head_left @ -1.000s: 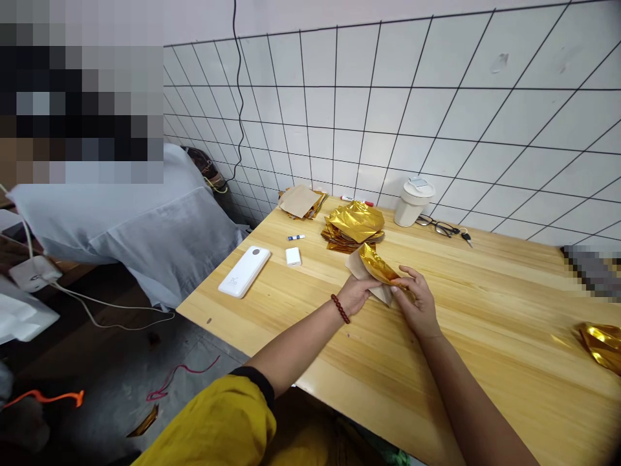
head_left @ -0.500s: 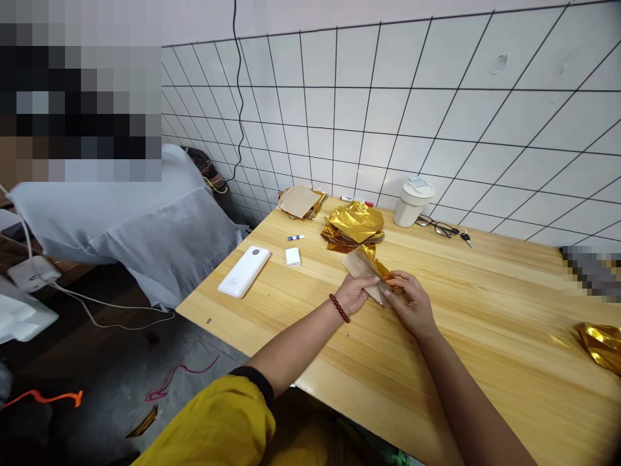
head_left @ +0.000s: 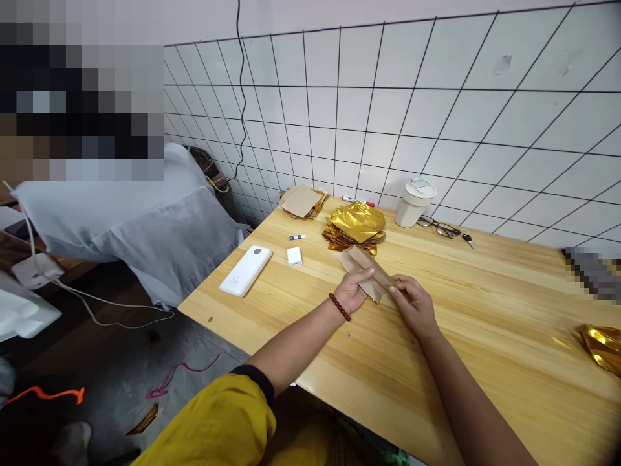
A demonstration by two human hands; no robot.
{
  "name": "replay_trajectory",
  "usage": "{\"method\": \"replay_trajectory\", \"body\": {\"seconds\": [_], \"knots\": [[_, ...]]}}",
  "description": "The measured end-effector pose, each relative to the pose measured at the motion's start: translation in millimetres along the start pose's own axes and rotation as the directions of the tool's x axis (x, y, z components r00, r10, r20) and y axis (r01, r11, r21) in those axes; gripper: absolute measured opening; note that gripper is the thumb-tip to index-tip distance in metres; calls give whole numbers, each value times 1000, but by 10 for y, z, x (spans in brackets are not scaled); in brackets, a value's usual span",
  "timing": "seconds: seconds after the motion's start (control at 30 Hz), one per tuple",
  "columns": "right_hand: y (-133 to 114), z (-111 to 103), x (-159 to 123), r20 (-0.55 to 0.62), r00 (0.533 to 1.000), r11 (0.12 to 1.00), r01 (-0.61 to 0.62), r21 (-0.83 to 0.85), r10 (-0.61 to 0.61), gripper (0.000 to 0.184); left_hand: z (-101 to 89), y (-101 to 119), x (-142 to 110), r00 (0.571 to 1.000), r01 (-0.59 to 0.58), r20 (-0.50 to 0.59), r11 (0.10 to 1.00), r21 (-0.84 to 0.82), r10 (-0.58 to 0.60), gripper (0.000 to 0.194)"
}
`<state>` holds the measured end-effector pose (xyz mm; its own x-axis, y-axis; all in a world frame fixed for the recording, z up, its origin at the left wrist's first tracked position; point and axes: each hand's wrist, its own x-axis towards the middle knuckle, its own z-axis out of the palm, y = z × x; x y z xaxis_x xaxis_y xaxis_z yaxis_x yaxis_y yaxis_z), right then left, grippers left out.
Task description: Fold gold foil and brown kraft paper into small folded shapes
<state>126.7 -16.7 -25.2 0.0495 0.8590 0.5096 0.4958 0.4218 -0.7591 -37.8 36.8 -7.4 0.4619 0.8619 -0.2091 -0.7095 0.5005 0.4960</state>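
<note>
My left hand [head_left: 354,290], with a bead bracelet at the wrist, pinches a creased sheet of brown paper [head_left: 359,257], thumb on top. At the sheet's right edge, the thumb and fingers of my right hand [head_left: 414,305] grip the same paper. Its brown side faces up, folded lengthwise, just above the wooden table. Directly beyond it lies a pile of gold foil sheets [head_left: 356,223] with crinkled edges. Farther left, a second stack of sheets [head_left: 299,202] has a brown face on top and gold showing at its edges.
A white power bank [head_left: 246,272], a white charger [head_left: 294,256] and a small blue-white item [head_left: 297,237] lie to the left. Along the wall are a lidded cup [head_left: 414,204], glasses [head_left: 444,229] and keys [head_left: 467,238]. Gold foil [head_left: 601,346] lies far right. A person in grey [head_left: 130,233] is nearby.
The gold flap that stood up on the sheet's right side has been folded over, so brown shows across it. My right hand has shifted slightly; both hands keep their hold.
</note>
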Motion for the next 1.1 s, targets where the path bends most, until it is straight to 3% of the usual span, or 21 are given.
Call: {"method": "replay_trajectory", "body": {"seconds": [0.1,0.23,0.47,0.87,1.1], "knots": [[-30,4,-3,-19,1000,1000,-23,11,23,18,-8,-11,12,999,-17,-28,1000,3,17,27],[-18,12,-20,-27,986,985,-162,56,163,39,-7,-40,22,998,-44,-45,998,36,46,29],[85,5,-29,56,943,922,-333,199,329,31,30,-61,-18,998,-22,-59,995,94,28,32],[67,0,-33,114,923,872,-384,302,367,33,32,-83,4,991,-83,-99,995,47,88,35],[107,4,-27,106,915,868,-403,290,390,35,39,-67,-2,996,-48,-75,998,28,50,23]]}}
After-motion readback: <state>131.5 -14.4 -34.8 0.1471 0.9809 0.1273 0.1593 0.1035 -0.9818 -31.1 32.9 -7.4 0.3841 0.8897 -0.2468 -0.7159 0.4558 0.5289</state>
